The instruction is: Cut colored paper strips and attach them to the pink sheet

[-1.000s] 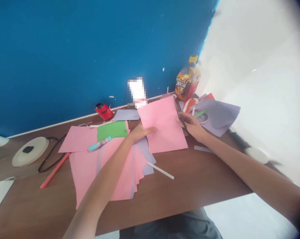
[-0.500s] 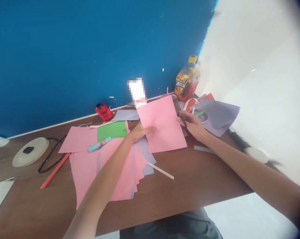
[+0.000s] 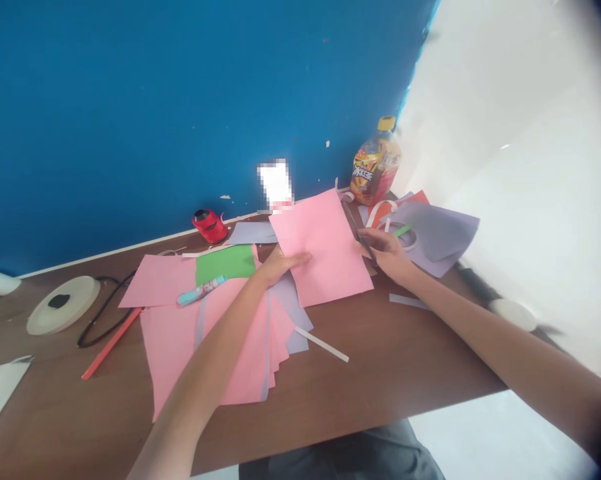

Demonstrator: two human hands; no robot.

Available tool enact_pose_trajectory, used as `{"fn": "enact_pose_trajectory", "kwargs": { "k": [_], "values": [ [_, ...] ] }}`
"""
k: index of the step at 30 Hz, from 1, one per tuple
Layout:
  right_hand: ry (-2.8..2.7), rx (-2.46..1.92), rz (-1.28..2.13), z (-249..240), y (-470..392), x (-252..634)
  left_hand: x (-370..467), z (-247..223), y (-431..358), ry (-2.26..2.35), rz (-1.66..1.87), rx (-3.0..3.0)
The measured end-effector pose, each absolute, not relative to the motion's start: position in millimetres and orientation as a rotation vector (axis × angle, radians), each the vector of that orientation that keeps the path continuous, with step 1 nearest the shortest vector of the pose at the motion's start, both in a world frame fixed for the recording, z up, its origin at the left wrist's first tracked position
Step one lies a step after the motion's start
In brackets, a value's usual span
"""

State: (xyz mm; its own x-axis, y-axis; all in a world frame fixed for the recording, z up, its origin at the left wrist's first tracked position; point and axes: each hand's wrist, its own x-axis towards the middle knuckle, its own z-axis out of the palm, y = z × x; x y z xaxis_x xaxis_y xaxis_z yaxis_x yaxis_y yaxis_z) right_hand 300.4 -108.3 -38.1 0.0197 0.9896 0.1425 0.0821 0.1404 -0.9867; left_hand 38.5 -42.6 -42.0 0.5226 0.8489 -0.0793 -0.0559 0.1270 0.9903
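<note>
A pink sheet of paper [image 3: 325, 267] is held up at a tilt above the desk, gripped at its left edge by my left hand [image 3: 280, 265], thumb in front and fingers hidden behind. My right hand [image 3: 388, 252] is closed around dark scissors [image 3: 364, 244], whose blades lie along the sheet's right edge. How far the blades are apart is hard to see. Below and left of the paper lie fanned pink sheets [image 3: 173, 353] with narrow purple bands, a green sheet [image 3: 225, 265] and a light-blue glue pen [image 3: 202, 291].
Behind my right hand stand a drink bottle [image 3: 375, 167], a tape roll [image 3: 408, 237] and purple sheets [image 3: 438, 233]. A red thread spool [image 3: 210, 227] is near the blue wall. A white strip [image 3: 323, 344] lies in front, a round white disc [image 3: 63, 307] at left.
The pink sheet has shifted slightly left and turned a little. The scissors' blades sit at a slightly different angle along its right edge. Both hands keep their hold.
</note>
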Motion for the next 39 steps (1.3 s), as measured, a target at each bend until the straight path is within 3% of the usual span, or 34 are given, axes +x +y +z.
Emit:
{"fn": "enact_pose_trajectory", "kwargs": {
  "k": [39],
  "values": [
    [-1.435, -1.149, 0.966, -40.1, -108.8, 297.8, 37.5, -41.1, -44.2, 0.81, 0.77, 1.29]
  ]
}}
